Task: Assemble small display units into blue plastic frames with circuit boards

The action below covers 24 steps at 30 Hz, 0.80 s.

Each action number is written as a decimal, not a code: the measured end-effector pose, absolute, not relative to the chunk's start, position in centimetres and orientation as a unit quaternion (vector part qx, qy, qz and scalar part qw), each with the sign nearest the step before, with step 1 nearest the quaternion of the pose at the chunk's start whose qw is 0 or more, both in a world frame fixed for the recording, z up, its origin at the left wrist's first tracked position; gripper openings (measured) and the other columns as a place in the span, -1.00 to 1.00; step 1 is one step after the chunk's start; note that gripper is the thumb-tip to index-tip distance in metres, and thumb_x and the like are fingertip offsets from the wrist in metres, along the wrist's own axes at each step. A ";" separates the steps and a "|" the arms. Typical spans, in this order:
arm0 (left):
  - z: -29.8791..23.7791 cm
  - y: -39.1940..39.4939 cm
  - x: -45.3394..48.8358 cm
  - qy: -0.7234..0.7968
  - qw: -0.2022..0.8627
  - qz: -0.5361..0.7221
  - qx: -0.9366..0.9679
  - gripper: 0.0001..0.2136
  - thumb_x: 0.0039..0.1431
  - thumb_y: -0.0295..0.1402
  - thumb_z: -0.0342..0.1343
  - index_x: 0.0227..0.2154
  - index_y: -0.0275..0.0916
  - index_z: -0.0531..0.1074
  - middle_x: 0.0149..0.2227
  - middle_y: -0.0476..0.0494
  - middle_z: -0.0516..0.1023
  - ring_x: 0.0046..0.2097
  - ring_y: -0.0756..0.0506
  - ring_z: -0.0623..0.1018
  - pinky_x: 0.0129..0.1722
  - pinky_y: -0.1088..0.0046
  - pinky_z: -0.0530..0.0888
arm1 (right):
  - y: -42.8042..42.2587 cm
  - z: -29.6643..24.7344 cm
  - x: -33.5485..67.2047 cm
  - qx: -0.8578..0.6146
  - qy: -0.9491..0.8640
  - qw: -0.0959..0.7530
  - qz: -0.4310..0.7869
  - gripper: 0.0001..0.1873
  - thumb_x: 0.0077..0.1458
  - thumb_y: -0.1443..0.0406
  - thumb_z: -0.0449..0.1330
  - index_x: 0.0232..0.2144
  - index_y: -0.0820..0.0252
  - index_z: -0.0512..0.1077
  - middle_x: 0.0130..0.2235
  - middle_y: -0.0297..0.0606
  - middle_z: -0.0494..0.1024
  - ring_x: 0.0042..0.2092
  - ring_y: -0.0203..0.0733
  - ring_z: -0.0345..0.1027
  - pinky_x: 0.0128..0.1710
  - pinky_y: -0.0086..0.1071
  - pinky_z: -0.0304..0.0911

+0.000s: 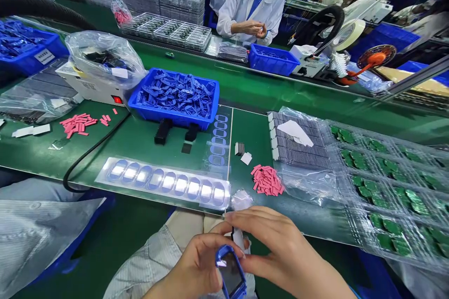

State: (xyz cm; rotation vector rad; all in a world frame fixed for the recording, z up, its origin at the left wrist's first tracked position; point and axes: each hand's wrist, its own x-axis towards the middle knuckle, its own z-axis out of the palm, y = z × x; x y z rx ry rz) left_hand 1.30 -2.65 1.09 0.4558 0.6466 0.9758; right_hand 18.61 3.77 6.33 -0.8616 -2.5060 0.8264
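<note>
A small blue-framed device [231,273] with a dark screen is tilted in my left hand [196,261], whose thumb and fingers are closed round its frame. My right hand [284,247] reaches in from the right, its thumb by the device's upper edge. Its fingers close about a white strip [238,239] with a dark edge, just beyond the device. Whether that strip is joined to the device, I cannot tell. Both hands are over my lap, just off the bench's near edge. A clear plastic piece [242,199] lies on the bench beyond my fingers.
On the green bench lie a sheet of oval films [168,183], pink strips [267,180], a blue bin [140,103] of blue parts and bagged grey strips [301,145]. Clear trays [354,217] hold green boards at right. A black cable [89,152] crosses the left. A co-worker [250,9] sits opposite.
</note>
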 end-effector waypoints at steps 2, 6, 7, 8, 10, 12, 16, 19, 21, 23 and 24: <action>0.7 -3.2 1.2 0.300 0.808 0.459 0.215 -0.65 -0.24 -0.04 0.36 -0.39 -0.14 0.61 -0.12 -0.20 0.51 -0.08 -0.21 0.49 -0.06 0.30 0.36 | 4.1 6.6 18.6 -0.286 -0.885 0.178 0.323 -0.62 0.07 0.25 0.28 -0.05 0.11 0.33 -0.17 -0.33 0.60 -0.23 -0.22 0.51 -0.19 -0.37 0.39; 0.2 -4.0 1.1 0.306 0.797 0.480 0.201 -0.66 -0.23 -0.07 0.37 -0.37 -0.13 0.61 -0.20 -0.18 0.54 -0.16 -0.17 0.51 -0.01 0.23 0.35 | 4.0 6.3 18.8 -0.280 -0.872 0.186 0.357 -0.65 0.10 0.22 0.25 -0.04 0.05 0.34 -0.21 -0.37 0.62 -0.22 -0.27 0.52 -0.18 -0.41 0.40; 0.2 -4.0 1.1 0.301 0.802 0.479 0.190 -0.65 -0.25 -0.05 0.36 -0.38 -0.13 0.61 -0.16 -0.18 0.52 -0.15 -0.16 0.51 0.02 0.22 0.33 | 3.7 5.9 18.8 -0.292 -0.866 0.209 0.347 -0.67 0.11 0.22 0.25 -0.06 0.06 0.36 -0.20 -0.34 0.62 -0.21 -0.26 0.52 -0.19 -0.42 0.41; 0.2 -4.0 1.1 0.292 0.811 0.475 0.176 -0.64 -0.26 -0.04 0.36 -0.39 -0.13 0.61 -0.11 -0.18 0.51 -0.12 -0.18 0.51 0.04 0.21 0.32 | 3.3 5.5 18.7 -0.309 -0.859 0.246 0.325 -0.71 0.11 0.23 0.25 -0.10 0.09 0.38 -0.18 -0.29 0.61 -0.18 -0.23 0.52 -0.19 -0.41 0.42; 0.4 -3.8 1.2 0.271 0.826 0.471 0.148 -0.64 -0.25 -0.03 0.36 -0.39 -0.14 0.61 0.00 -0.19 0.45 0.01 -0.25 0.47 0.05 0.21 0.33 | 2.3 4.6 18.2 -0.340 -0.844 0.330 0.251 -0.86 0.10 0.30 0.24 -0.24 0.15 0.42 -0.15 -0.19 0.60 -0.12 -0.15 0.50 -0.16 -0.35 0.44; 0.4 -3.6 1.3 0.257 0.832 0.473 0.133 -0.65 -0.22 -0.05 0.35 -0.38 -0.15 0.61 0.06 -0.20 0.41 0.10 -0.31 0.40 0.05 0.20 0.33 | 1.2 3.8 17.8 -0.351 -0.833 0.389 0.179 -0.95 0.05 0.40 0.22 -0.38 0.17 0.43 -0.20 -0.16 0.61 -0.12 -0.10 0.49 -0.17 -0.31 0.45; -0.3 -3.9 1.3 0.256 0.837 0.468 0.121 -0.64 -0.22 -0.06 0.36 -0.37 -0.17 0.61 0.10 -0.20 0.40 0.10 -0.31 0.41 0.02 0.21 0.36 | -0.1 2.8 18.1 -0.356 -0.824 0.416 0.148 -0.84 -0.01 0.49 0.20 -0.39 0.15 0.43 -0.37 -0.26 0.62 -0.28 -0.14 0.52 -0.30 -0.31 0.46; -1.2 -4.3 0.7 0.278 0.835 0.462 0.108 -0.63 -0.21 -0.06 0.35 -0.34 -0.18 0.61 0.09 -0.22 0.43 0.06 -0.28 0.46 -0.02 0.29 0.40 | 0.4 0.9 19.3 -0.421 -0.774 0.456 0.125 -0.79 -0.02 0.53 0.20 -0.37 0.13 0.42 -0.38 -0.27 0.61 -0.29 -0.11 0.53 -0.32 -0.26 0.46; -1.6 -4.5 0.1 0.289 0.836 0.456 0.098 -0.64 -0.20 -0.07 0.35 -0.34 -0.17 0.61 0.12 -0.21 0.43 0.08 -0.29 0.45 0.02 0.28 0.38 | 1.4 -1.1 20.3 -0.447 -0.768 0.455 0.065 -0.77 -0.02 0.53 0.21 -0.33 0.14 0.43 -0.34 -0.24 0.63 -0.25 -0.07 0.54 -0.28 -0.22 0.46; -1.8 -4.5 -0.6 0.290 0.836 0.457 0.090 -0.63 -0.18 -0.06 0.33 -0.33 -0.18 0.61 0.16 -0.22 0.39 0.10 -0.32 0.44 0.06 0.23 0.36 | 2.3 -3.0 21.2 -0.431 -0.800 0.416 0.021 -0.78 0.01 0.50 0.22 -0.29 0.14 0.46 -0.29 -0.23 0.64 -0.22 -0.07 0.55 -0.23 -0.23 0.46; -1.9 -4.4 -0.9 0.286 0.835 0.462 0.090 -0.63 -0.16 -0.05 0.32 -0.32 -0.19 0.61 0.17 -0.24 0.38 0.10 -0.33 0.44 0.07 0.20 0.35 | 2.6 -3.7 21.5 -0.419 -0.818 0.395 0.014 -0.77 0.02 0.49 0.22 -0.27 0.14 0.48 -0.26 -0.23 0.64 -0.19 -0.08 0.55 -0.20 -0.24 0.46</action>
